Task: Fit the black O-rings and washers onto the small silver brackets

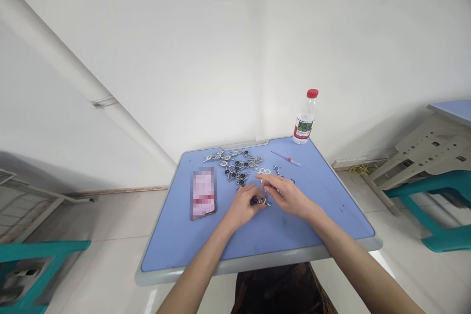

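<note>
My left hand (246,203) rests on the blue desk, its fingers closed around a small metal fitting (261,200) with a dark part beside it. Just to the right, my right hand (283,192) hovers over the desk with bent fingers apart, and I see nothing held in it. Pale flat metal plates with holes (264,172) lie right behind its fingertips. Farther back is a loose group of similar metal fittings with black round parts (236,169). Small screws (276,170) lie near a dark ring (293,181) behind my right hand.
A phone (203,192) lies left of the fittings. A screwdriver with a red and clear handle (289,159) lies at the back right, near a red-capped water bottle (305,117). The desk (176,240) stands against a white wall, with teal stools (437,206) at both sides.
</note>
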A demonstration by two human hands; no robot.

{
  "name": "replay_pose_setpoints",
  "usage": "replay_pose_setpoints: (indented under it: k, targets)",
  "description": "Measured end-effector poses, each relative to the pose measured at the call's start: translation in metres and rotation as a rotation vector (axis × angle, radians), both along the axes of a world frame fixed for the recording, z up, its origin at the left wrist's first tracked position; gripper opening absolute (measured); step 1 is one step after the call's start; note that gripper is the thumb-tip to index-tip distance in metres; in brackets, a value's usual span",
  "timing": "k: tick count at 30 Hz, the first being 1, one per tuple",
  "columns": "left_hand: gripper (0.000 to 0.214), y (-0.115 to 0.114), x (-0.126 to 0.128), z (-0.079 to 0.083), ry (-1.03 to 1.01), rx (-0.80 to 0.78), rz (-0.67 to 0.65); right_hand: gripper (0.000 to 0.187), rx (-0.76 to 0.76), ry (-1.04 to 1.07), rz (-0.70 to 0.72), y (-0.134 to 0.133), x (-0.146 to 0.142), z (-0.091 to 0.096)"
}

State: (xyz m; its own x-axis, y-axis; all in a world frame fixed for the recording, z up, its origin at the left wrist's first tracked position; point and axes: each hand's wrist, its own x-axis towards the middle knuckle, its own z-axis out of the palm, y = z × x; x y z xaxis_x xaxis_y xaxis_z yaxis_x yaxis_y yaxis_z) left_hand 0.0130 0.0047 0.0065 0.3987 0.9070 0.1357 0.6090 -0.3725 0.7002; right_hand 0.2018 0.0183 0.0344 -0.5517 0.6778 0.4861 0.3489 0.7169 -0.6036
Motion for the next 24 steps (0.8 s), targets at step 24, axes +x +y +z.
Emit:
replay_pose_setpoints:
  k: [24]
  targets:
    - [0.011, -0.0007, 0.0012, 0.0003, 0.011, -0.002, -0.007, 0.016, 0.097, 0.024, -0.112, 0.0027, -0.0047, -0.0066]
